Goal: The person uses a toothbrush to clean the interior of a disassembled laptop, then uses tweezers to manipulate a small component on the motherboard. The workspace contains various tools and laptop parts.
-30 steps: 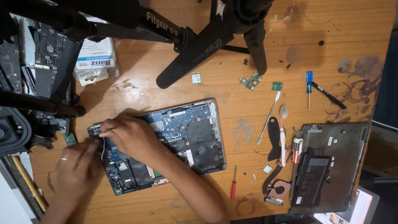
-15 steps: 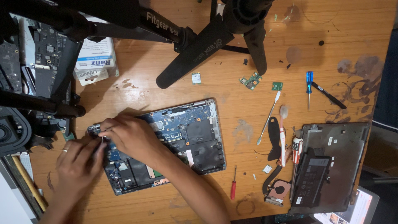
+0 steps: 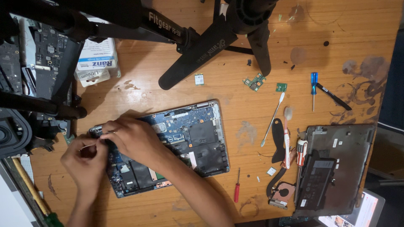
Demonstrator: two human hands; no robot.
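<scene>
1. Opened laptop [image 3: 168, 147] lies bottom-up at counter [image 3: 235, 96] centre, circuit board exposed.
2. Left hand [image 3: 84, 162] – grip pinched shut on a thin wire [image 3: 86, 146] at the laptop's left edge.
3. Right hand [image 3: 130, 136] rests on the board beside it; how its grip stands, I cannot tell.
4. Step judged: freeing that wire – the next move calls for a gentle, steady pull.
5. Red screwdriver [image 3: 237, 187] lies near right, untouched.

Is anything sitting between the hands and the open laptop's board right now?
Nothing visible does. Both the left hand and the right hand are already on the left end of the open laptop, pinching a thin whitish strip between them. The tripod legs stand farther up the table, apart from them.
</scene>
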